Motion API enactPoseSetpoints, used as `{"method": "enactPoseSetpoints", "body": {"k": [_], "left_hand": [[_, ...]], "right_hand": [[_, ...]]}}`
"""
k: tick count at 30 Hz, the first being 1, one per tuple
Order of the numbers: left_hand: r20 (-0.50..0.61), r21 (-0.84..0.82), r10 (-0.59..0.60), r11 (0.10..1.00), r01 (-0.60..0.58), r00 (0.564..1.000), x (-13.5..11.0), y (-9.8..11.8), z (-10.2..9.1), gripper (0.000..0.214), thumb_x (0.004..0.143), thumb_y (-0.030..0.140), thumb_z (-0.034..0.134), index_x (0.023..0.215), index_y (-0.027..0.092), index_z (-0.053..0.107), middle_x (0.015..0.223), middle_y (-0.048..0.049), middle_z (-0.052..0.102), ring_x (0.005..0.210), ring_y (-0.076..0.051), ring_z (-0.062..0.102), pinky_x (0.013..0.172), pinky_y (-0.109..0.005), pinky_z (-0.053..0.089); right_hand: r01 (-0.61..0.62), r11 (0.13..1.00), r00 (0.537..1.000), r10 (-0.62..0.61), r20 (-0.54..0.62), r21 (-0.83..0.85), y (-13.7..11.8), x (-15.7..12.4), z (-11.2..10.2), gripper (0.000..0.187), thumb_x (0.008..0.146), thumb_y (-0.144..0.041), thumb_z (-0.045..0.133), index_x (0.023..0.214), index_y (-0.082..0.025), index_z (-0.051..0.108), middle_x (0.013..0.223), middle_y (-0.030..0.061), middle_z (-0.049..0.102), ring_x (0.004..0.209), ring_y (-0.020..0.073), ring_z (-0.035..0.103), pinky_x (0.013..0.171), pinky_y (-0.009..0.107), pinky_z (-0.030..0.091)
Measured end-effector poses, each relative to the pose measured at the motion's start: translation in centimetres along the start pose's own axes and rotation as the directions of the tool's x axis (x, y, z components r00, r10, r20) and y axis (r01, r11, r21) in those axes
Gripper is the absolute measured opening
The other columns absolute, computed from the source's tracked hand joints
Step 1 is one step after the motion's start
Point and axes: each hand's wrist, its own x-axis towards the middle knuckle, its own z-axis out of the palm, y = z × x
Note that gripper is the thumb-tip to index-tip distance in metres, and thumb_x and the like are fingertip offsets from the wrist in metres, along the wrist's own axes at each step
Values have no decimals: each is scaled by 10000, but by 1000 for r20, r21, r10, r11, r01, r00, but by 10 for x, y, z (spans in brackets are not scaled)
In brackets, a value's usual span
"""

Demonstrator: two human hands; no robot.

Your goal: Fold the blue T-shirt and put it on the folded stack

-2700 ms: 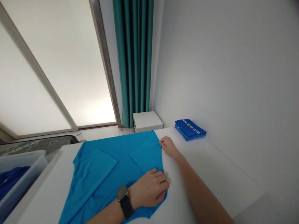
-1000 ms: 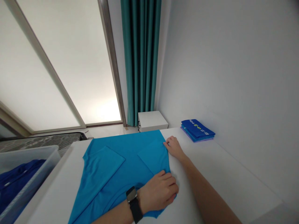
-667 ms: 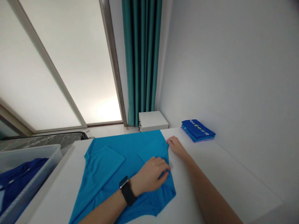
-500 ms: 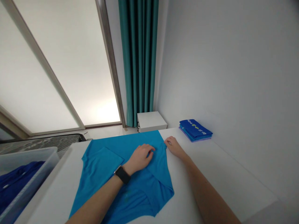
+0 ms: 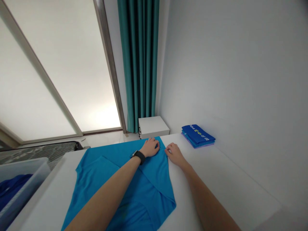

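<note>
A bright blue T-shirt (image 5: 96,179) lies spread on the white table, parts of it folded inward in overlapping layers. My left hand (image 5: 150,147), with a dark watch on its wrist, rests on the cloth near the far right corner. Its fingers are bent and a little apart, the thumb held off from them. At the shirt's right edge, my right hand (image 5: 175,154) has thumb and forefinger pinched together on the border of the fabric. Both forearms reach in from below, and the left one covers part of the shirt.
Folded dark blue garments (image 5: 198,135) form a small stack on the white table (image 5: 54,189) against the wall. To the left stands a translucent bin (image 5: 36,173) with dark blue cloth inside. A white cabinet (image 5: 154,126) stands beyond the table, below a green curtain (image 5: 139,64).
My left hand has slid away from me over the shirt, towards its far right corner. My right hand stays at the right edge. The view has shifted slightly.
</note>
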Motion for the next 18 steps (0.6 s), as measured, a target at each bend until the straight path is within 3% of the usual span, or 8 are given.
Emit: {"method": "enactPoseSetpoints", "body": {"k": [5,8,13,18], "left_hand": [[21,-79,10,997,-8,1000,0,-8,0,196,935,268,414,948,194,594,922,-53,665,890,-204,598,798,-320,460],[21,-95,29,995,-27,999,-2,-11,0,169,903,293,487,986,200,603,989,-57,665,956,-220,590,849,-340,451],[23,-112,51,993,-48,998,-1,-12,-2,152,882,306,517,842,201,618,988,-59,667,985,-226,591,888,-330,447],[3,-112,16,994,-16,1000,-1,-15,0,171,919,286,463,999,196,583,902,-41,681,835,-204,631,757,-302,476]], "right_hand": [[9,999,1000,-9,-8,-50,-3,-1,2,167,917,-274,542,783,-203,612,931,64,572,960,216,512,877,331,372],[20,997,1000,-21,-13,-70,-4,-1,2,164,918,-285,552,781,-207,600,930,62,567,958,218,506,874,331,372],[13,998,1000,-13,-7,-68,-5,-1,1,188,931,-287,533,771,-208,593,926,61,567,951,216,504,869,328,370],[-11,998,1000,10,-3,-58,-5,-1,0,159,912,-287,560,776,-210,592,928,56,566,962,218,500,869,327,365]]}}
